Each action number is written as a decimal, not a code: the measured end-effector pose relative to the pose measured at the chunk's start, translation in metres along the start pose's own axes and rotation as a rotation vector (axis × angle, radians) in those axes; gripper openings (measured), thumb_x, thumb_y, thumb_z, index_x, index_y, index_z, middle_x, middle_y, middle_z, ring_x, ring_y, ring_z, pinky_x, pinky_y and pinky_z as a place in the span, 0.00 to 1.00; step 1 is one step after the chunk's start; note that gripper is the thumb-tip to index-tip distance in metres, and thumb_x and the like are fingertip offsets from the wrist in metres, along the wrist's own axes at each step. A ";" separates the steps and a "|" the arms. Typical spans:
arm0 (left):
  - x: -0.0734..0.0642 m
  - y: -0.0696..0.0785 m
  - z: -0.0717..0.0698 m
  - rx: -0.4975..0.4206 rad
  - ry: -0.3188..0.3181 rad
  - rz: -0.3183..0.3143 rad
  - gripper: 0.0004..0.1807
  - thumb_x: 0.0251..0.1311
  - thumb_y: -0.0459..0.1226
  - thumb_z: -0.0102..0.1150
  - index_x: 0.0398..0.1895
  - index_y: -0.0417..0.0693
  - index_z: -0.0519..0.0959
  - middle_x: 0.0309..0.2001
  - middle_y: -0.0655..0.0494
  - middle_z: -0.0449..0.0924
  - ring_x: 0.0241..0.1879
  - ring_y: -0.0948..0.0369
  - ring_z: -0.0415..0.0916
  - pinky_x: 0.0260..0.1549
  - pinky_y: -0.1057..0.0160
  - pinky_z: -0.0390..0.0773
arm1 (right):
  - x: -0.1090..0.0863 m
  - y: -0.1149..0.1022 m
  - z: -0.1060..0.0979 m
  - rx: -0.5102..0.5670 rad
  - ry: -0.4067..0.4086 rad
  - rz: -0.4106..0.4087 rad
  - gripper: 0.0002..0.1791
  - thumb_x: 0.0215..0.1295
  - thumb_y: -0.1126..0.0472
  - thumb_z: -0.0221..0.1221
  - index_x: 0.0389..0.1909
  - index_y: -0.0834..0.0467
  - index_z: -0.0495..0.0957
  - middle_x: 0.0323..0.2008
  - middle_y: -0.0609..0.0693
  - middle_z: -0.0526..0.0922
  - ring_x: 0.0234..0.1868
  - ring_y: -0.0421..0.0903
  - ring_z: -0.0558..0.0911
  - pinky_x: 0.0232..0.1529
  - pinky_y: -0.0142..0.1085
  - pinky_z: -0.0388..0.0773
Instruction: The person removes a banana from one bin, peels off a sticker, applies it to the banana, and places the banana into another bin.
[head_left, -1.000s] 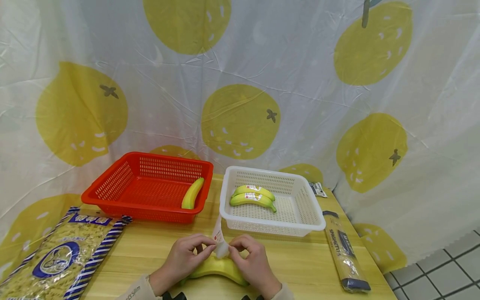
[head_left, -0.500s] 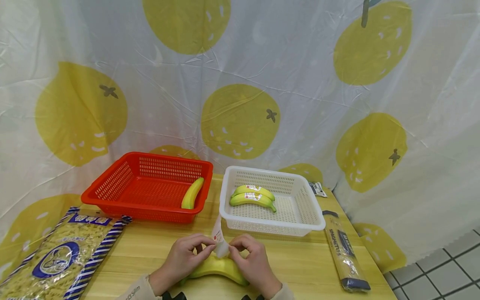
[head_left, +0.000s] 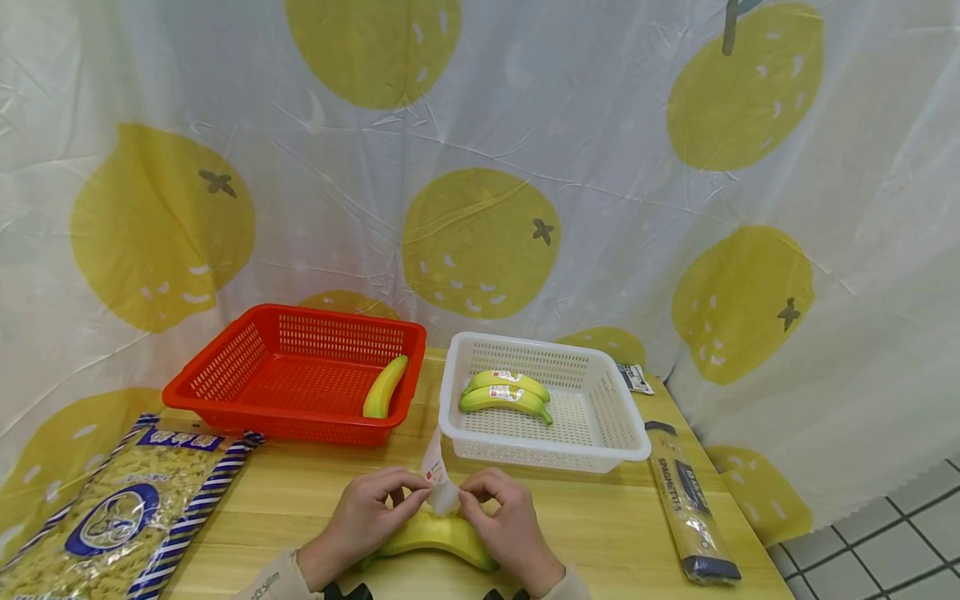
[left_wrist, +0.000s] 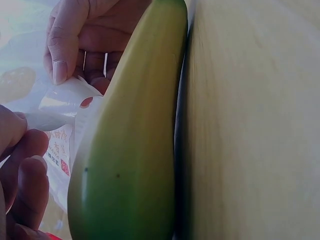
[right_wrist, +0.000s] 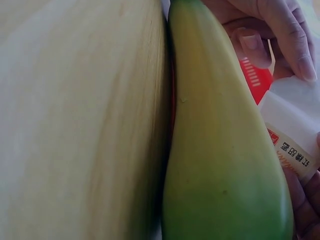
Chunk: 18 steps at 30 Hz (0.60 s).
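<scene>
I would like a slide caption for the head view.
Left hand and right hand pinch a label strip above a banana; red basket and white basket behind.

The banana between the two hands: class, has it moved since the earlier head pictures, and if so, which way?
No: against the white basket, the banana lies in the same place in all three head pictures, with no visible shift either way.

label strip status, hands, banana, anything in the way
Left hand and right hand both pinching the label strip. Banana lying on the table below them. White basket and red basket beyond, clear of both hands.
</scene>
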<state>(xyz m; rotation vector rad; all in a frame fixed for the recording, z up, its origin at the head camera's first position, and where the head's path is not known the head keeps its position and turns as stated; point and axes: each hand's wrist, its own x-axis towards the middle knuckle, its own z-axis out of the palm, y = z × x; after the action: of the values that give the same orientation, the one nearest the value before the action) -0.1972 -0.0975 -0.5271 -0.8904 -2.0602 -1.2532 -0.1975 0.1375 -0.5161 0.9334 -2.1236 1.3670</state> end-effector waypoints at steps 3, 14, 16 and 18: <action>0.000 0.000 0.000 0.001 0.001 -0.001 0.11 0.60 0.31 0.73 0.40 0.58 0.87 0.34 0.67 0.86 0.23 0.76 0.71 0.22 0.80 0.71 | -0.001 0.001 0.000 0.000 0.003 0.000 0.09 0.63 0.71 0.68 0.35 0.52 0.85 0.35 0.45 0.86 0.34 0.38 0.84 0.33 0.34 0.84; 0.000 0.000 -0.001 0.001 0.000 -0.017 0.11 0.60 0.31 0.72 0.40 0.58 0.88 0.34 0.67 0.86 0.23 0.76 0.72 0.22 0.79 0.71 | 0.001 -0.002 -0.004 -0.011 -0.008 0.066 0.09 0.64 0.70 0.68 0.34 0.51 0.85 0.36 0.41 0.86 0.35 0.36 0.84 0.35 0.33 0.84; 0.000 0.000 -0.001 0.004 0.002 -0.015 0.11 0.60 0.31 0.73 0.40 0.58 0.88 0.34 0.66 0.86 0.23 0.76 0.72 0.22 0.79 0.72 | 0.001 -0.003 -0.004 -0.011 -0.008 0.078 0.09 0.64 0.70 0.68 0.34 0.51 0.85 0.36 0.42 0.86 0.35 0.36 0.83 0.35 0.34 0.84; 0.000 0.000 -0.001 0.004 0.003 -0.015 0.11 0.60 0.31 0.73 0.40 0.58 0.88 0.34 0.67 0.86 0.23 0.76 0.72 0.22 0.79 0.72 | 0.001 -0.003 -0.005 -0.010 -0.009 0.090 0.09 0.64 0.69 0.68 0.33 0.51 0.85 0.36 0.42 0.86 0.35 0.36 0.83 0.35 0.34 0.84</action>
<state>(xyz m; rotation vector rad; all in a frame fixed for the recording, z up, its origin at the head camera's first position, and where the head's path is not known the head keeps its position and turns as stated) -0.1974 -0.0986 -0.5266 -0.8722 -2.0706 -1.2567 -0.1957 0.1412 -0.5116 0.8513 -2.2007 1.3964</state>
